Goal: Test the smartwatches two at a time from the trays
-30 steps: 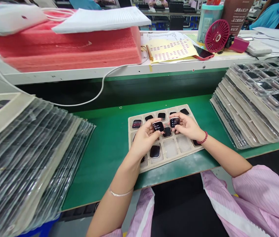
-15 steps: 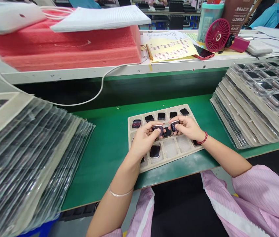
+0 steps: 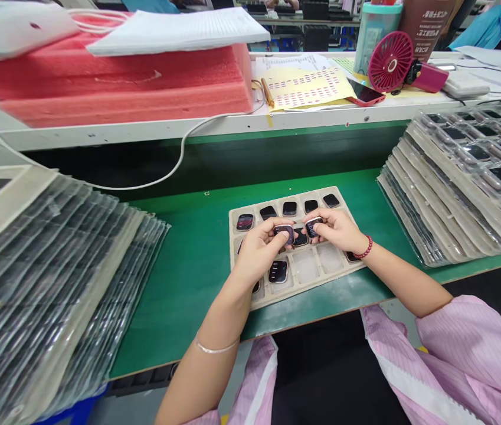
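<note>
My left hand (image 3: 262, 245) is closed round a strapless smartwatch (image 3: 282, 234), its thumb lying on the screen. A second smartwatch (image 3: 312, 226) is gripped in my right hand (image 3: 337, 230), the thumb at its lit screen. Both hands are over a beige compartment tray (image 3: 262, 299) with several smartwatches lying screen up in its pockets. One smartwatch (image 3: 278, 271) in the front row shows lines of text. Beside it are two vacant pockets. Part of the tray's left side is hidden by my left hand and forearm.
Stacked clear trays (image 3: 77, 283) stand at the left, and another tray stack (image 3: 458, 195) holding watches at the right. On the shelf above are pink foam (image 3: 144, 88), papers, a phone (image 3: 365, 93) and a magenta fan (image 3: 390, 62). A white cable (image 3: 179, 159) hangs down.
The front-row smartwatch's screen has gone from dark to lit with text. Both hands keep their hold on the two watches and have hardly moved.
</note>
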### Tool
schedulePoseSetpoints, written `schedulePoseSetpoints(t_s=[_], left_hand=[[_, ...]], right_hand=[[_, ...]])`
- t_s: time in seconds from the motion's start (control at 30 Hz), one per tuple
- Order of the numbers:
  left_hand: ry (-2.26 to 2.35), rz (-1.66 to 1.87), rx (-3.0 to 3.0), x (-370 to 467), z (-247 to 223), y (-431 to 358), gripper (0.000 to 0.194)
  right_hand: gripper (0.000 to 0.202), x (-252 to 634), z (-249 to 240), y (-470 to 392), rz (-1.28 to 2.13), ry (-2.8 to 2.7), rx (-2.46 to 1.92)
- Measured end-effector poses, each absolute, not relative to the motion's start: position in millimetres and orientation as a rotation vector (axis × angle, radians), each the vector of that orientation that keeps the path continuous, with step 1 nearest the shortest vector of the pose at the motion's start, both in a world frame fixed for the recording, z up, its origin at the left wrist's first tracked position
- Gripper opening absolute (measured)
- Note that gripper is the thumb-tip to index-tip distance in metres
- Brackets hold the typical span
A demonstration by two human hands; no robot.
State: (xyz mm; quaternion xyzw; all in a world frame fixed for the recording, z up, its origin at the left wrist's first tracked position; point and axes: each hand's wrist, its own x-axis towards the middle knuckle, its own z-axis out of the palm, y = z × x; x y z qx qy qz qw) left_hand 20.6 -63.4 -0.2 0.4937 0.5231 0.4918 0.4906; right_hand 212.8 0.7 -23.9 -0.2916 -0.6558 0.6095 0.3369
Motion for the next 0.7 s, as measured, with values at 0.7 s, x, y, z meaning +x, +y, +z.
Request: schedulePoseSetpoints(t_s=[0.7], left_hand=[[1.269, 1.199, 1.223, 18.3, -8.9, -63.1, 0.035]], right_hand=[[0.030, 213.9, -24.1, 1.2, 1.535, -1.768, -0.727]])
